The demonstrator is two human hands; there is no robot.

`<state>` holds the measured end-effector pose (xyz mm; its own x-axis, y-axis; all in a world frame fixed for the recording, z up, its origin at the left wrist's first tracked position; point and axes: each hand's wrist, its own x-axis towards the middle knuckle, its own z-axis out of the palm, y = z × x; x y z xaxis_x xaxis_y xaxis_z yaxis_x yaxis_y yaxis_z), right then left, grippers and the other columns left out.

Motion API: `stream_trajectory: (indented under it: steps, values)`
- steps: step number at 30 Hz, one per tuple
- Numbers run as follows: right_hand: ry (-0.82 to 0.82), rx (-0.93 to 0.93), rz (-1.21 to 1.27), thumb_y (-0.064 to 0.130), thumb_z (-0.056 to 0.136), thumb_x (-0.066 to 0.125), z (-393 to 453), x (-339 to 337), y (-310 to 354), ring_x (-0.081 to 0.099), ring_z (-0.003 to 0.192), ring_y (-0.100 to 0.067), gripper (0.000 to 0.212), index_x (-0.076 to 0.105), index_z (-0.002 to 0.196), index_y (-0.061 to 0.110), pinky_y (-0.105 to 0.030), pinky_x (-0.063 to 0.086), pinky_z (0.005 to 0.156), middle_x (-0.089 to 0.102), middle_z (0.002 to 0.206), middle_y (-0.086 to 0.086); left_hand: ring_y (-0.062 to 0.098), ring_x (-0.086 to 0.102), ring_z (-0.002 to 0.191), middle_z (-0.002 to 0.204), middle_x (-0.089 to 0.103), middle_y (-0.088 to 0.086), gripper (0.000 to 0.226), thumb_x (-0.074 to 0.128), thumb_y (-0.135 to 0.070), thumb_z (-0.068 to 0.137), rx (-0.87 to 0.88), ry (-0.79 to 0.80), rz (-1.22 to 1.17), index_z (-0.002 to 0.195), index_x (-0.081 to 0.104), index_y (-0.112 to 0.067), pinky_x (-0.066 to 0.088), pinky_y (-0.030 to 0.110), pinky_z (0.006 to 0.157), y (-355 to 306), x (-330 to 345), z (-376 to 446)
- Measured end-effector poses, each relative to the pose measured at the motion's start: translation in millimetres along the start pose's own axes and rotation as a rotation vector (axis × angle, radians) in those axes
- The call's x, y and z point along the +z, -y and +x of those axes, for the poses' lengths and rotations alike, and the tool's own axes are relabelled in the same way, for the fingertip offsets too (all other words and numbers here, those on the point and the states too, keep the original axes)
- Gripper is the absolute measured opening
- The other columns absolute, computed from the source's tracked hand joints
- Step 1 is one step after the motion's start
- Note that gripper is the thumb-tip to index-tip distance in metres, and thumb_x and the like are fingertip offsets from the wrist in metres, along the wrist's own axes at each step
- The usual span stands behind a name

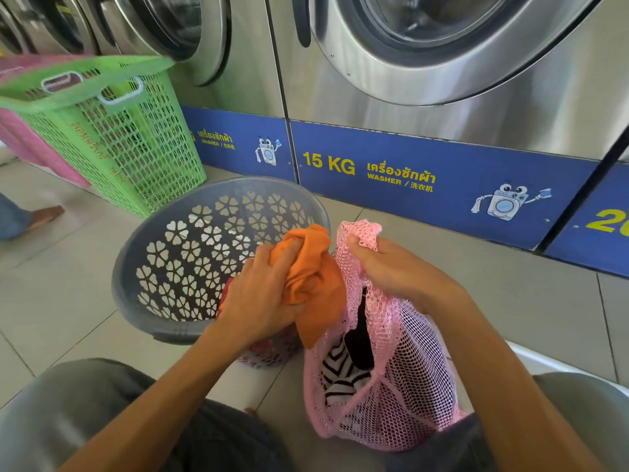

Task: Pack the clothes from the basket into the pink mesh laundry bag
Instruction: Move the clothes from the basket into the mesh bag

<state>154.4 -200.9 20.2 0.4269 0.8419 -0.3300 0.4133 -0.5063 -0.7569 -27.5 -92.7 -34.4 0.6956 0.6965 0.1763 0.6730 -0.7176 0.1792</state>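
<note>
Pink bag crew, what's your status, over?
Left hand grips orange garment at bag mouth. Right hand holds pink mesh bag open. Nothing blocking.

I'm looking down at a pale tiled floor (pixel 85 321) with dark grout lines. A grey basket (pixel 136 267) with flower-shaped cutouts stands on it near the middle, upright, something red showing low inside. Behind it to the left, a green basket (pixel 136 144) leans tilted, with a pink basket (pixel 30 148) just behind that. A row of washers (pixel 442 97) stands along the floor's far edge, blue strip at the base. The pink bag (pixel 408 386) sits low just right of the grey basket; I can't tell whether its bottom touches the tiles.
</note>
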Motion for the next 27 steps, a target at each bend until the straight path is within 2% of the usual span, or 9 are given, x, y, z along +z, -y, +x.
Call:
stream_trajectory:
  steps: [7, 10, 13, 16, 17, 19, 21, 22, 27]
  values:
    - [0.008, 0.008, 0.022, 0.067, 0.095, 0.028, 3.9, 1.0, -2.0, 0.048, 0.131, -0.026, 0.069, 0.030, 0.151, 0.026, -0.040, 0.042, 0.102, 0.041, 0.153, -0.003, 0.028, 0.060, 0.102, 0.123, 0.049, 0.002, 0.082, 0.064, -0.061, 0.076, 0.030, -0.096, -0.067, 0.146, 0.025, -0.042, 0.057, 0.044, 0.069, 3.6, 0.1, 0.1]
    - [-0.003, 0.006, 0.006, 0.067, 0.095, 0.028, 3.2, 0.2, -2.1, 0.042, 0.136, -0.026, 0.071, 0.028, 0.152, 0.025, -0.041, 0.038, 0.106, 0.035, 0.157, -0.001, 0.028, 0.063, 0.093, 0.114, 0.056, 0.003, 0.072, 0.069, -0.040, 0.077, -0.012, -0.252, -0.106, 0.143, 0.041, -0.034, 0.056, 0.041, 0.068, 0.1, -5.1, -0.3]
    - [0.000, 0.026, 0.018, 0.065, 0.096, 0.027, 2.7, -1.9, -2.2, 0.035, 0.141, -0.026, 0.072, 0.021, 0.154, 0.022, -0.040, 0.032, 0.109, 0.028, 0.160, -0.002, 0.025, 0.060, 0.094, 0.111, 0.059, 0.007, 0.060, 0.070, -0.021, 0.079, -0.023, -0.406, -0.245, 0.137, 0.052, -0.023, 0.049, 0.031, 0.076, -14.5, -16.5, -7.0]
    - [-0.008, 0.037, -0.021, 0.068, 0.095, 0.027, 4.2, -2.2, -0.8, 0.042, 0.135, -0.027, 0.077, 0.020, 0.154, 0.020, -0.036, 0.039, 0.097, 0.030, 0.159, -0.003, 0.018, 0.060, 0.089, 0.102, 0.064, 0.005, 0.049, 0.075, -0.011, 0.078, -0.062, -0.478, -0.450, 0.125, 0.061, -0.014, 0.047, 0.024, 0.076, -32.0, -25.8, -15.5]
    - [-0.009, 0.035, -0.021, 0.068, 0.094, 0.027, 4.4, -1.9, 0.1, 0.047, 0.131, -0.027, 0.076, 0.025, 0.152, 0.020, -0.034, 0.041, 0.093, 0.035, 0.156, -0.004, 0.018, 0.062, 0.085, 0.096, 0.066, 0.005, 0.039, 0.075, -0.007, 0.078, -0.101, -0.453, -0.609, 0.115, 0.064, -0.012, 0.049, 0.026, 0.075, -38.3, -27.4, -18.0]
    - [0.005, 0.012, 0.021, 0.069, 0.093, 0.028, 5.5, -2.8, 0.8, 0.051, 0.125, -0.026, 0.069, 0.040, 0.145, 0.025, -0.037, 0.043, 0.099, 0.046, 0.149, -0.002, 0.022, 0.068, 0.081, 0.089, 0.071, 0.011, 0.022, 0.073, 0.002, 0.081, -0.237, -0.310, -1.087, 0.100, 0.067, -0.006, 0.056, 0.033, 0.075, -51.4, -31.2, -23.0]
    - [0.022, -0.028, 0.054, 0.065, 0.096, 0.028, 4.0, -3.8, 1.5, 0.052, 0.121, -0.021, 0.060, 0.049, 0.138, 0.028, -0.036, 0.040, 0.102, 0.053, 0.138, 0.003, 0.025, 0.072, 0.084, 0.095, 0.073, 0.018, 0.019, 0.069, 0.003, 0.083, -0.412, -0.090, -1.426, 0.102, 0.067, -0.001, 0.060, 0.034, 0.073, -57.2, -30.5, -28.9]
    - [0.018, -0.039, 0.053, 0.062, 0.098, 0.029, 1.7, -4.4, 1.8, 0.053, 0.118, -0.019, 0.057, 0.051, 0.136, 0.027, -0.033, 0.039, 0.100, 0.055, 0.133, 0.005, 0.027, 0.073, 0.086, 0.096, 0.073, 0.020, 0.021, 0.068, 0.002, 0.083, -0.456, 0.024, -1.461, 0.103, 0.068, -0.002, 0.061, 0.035, 0.073, -57.8, -26.9, -30.8]
    - [0.018, -0.027, 0.015, 0.056, 0.100, 0.029, -6.9, -7.4, 0.2, 0.050, 0.122, -0.021, 0.056, 0.047, 0.141, 0.023, -0.029, 0.033, 0.091, 0.050, 0.144, -0.002, 0.028, 0.071, 0.098, 0.104, 0.074, 0.013, 0.030, 0.066, 0.004, 0.081, -0.420, 0.438, -1.311, 0.108, 0.069, -0.010, 0.057, 0.043, 0.091, -62.6, 2.7, -28.1]
